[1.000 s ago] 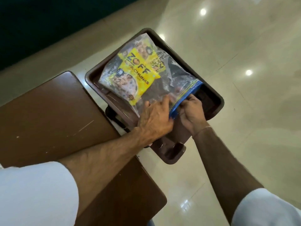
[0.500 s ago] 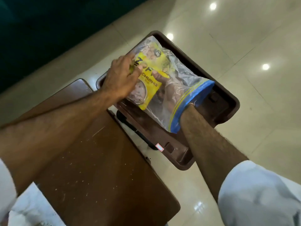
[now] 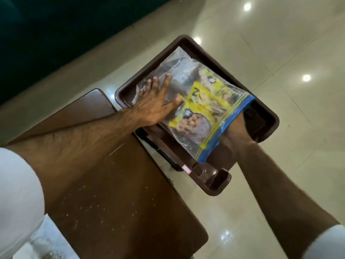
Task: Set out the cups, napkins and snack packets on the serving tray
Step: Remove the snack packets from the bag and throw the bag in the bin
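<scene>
A brown serving tray (image 3: pixel 224 66) juts out past the right edge of a brown wooden table (image 3: pixel 104 165). A clear zip bag (image 3: pixel 179 79) with a blue zip strip lies on the tray and holds yellow snack packets (image 3: pixel 203 101), now bunched near its mouth. My left hand (image 3: pixel 155 103) lies flat on the bag's far, closed end, fingers spread, pinning it to the tray. My right hand (image 3: pixel 235 131) is at the bag's mouth. Its fingers reach inside under the blue strip and are hidden by the plastic and the packets. No cups or napkins are in view.
The tray's near end has a handle recess (image 3: pixel 216 180) hanging over glossy cream floor tiles (image 3: pixel 280 184). A black bracket (image 3: pixel 158 148) shows under the tray beside the table edge. Something white and patterned (image 3: pixel 46 240) lies at the bottom left. A dark wall runs along the upper left.
My left hand slid from the packets to the bag's far end and flattened. My right hand drew back from deep inside towards the mouth, and the yellow packets moved with it.
</scene>
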`<state>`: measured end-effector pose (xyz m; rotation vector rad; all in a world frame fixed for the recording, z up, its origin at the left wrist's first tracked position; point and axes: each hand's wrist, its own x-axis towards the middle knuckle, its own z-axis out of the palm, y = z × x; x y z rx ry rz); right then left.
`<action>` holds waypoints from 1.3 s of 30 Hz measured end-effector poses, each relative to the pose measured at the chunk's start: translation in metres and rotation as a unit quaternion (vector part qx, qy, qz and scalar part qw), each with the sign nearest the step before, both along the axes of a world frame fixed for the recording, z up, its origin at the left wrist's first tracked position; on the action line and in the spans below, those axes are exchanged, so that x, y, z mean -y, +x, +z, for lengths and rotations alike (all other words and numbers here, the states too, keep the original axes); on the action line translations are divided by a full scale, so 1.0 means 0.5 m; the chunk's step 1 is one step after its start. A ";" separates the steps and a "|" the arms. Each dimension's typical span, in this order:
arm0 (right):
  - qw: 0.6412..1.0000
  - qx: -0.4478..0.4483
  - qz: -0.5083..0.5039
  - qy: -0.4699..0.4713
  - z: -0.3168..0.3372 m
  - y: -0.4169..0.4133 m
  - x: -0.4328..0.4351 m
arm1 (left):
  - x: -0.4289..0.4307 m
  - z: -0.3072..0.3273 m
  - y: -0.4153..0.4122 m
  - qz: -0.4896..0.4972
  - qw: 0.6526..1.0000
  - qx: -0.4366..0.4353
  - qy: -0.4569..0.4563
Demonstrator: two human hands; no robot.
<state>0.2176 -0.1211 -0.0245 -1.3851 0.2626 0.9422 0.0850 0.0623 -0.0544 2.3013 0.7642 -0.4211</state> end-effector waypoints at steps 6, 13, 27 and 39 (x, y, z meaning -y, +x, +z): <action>0.986 0.137 0.049 -0.075 0.030 0.037 0.186 | 0.025 -0.021 0.013 -0.018 0.997 -0.034 0.063; 0.986 0.116 0.028 -0.115 0.087 0.071 0.365 | 0.041 -0.019 0.016 -0.004 0.991 -0.040 0.126; 0.985 0.101 -0.014 -0.136 0.039 0.045 0.284 | -0.027 0.034 -0.003 0.149 0.939 -0.129 0.280; 0.980 0.101 -0.007 -0.173 0.029 0.044 0.256 | -0.017 0.063 -0.024 0.118 0.955 -0.168 0.213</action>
